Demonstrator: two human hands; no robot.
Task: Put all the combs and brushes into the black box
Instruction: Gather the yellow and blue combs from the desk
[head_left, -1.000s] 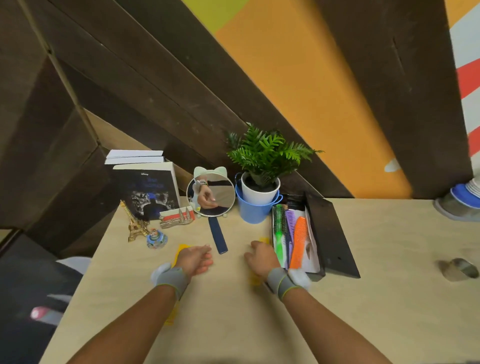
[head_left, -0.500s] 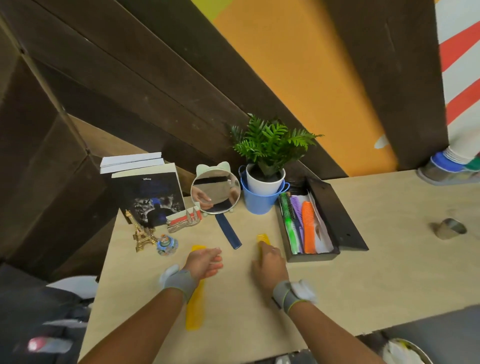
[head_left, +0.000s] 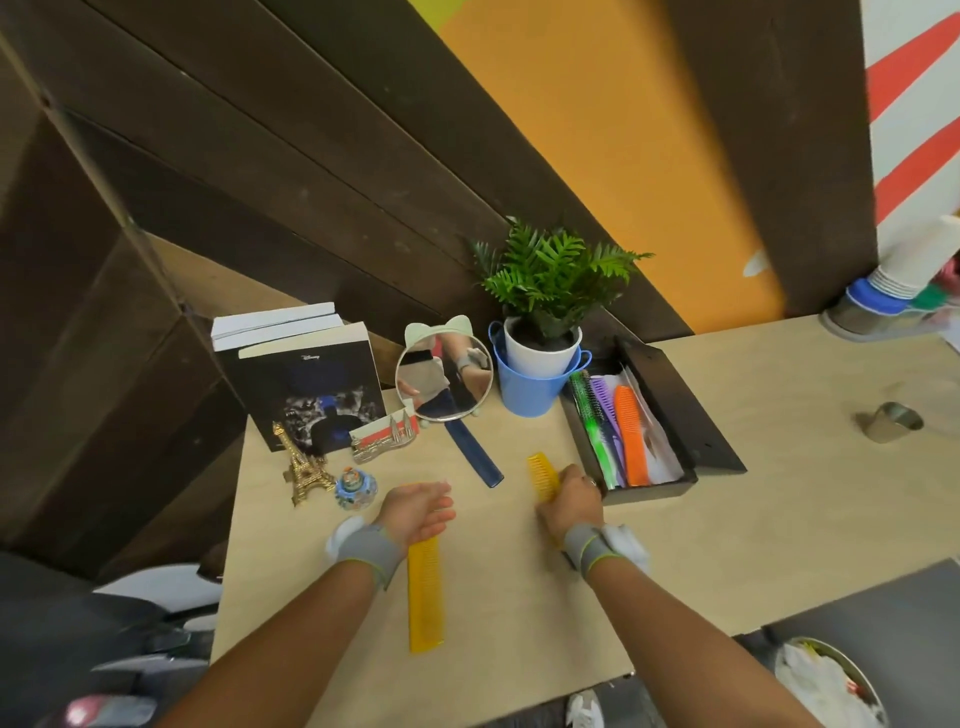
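Observation:
The black box (head_left: 654, 491) lies open at centre right of the table, lid tipped back, holding a green brush (head_left: 592, 421), a purple comb (head_left: 605, 395) and an orange comb (head_left: 631, 436). My right hand (head_left: 571, 501) is closed around a short yellow comb (head_left: 543, 475), just left of the box's front corner. My left hand (head_left: 415, 512) grips the top end of a long yellow comb (head_left: 426, 597) that lies flat on the table. A dark blue comb (head_left: 475, 457) rests between my hands, partly under the mirror.
A round cat-ear mirror (head_left: 444, 376), a potted fern in a blue bucket (head_left: 540, 358), books (head_left: 301, 374), a small Eiffel Tower (head_left: 304, 465) and trinkets line the back. A metal cup (head_left: 891, 421) stands far right. The table edge runs close below my forearms.
The camera has tilted and pulled back. My right hand has closed on the short yellow comb and lifted its end. My left hand has settled on the long yellow comb.

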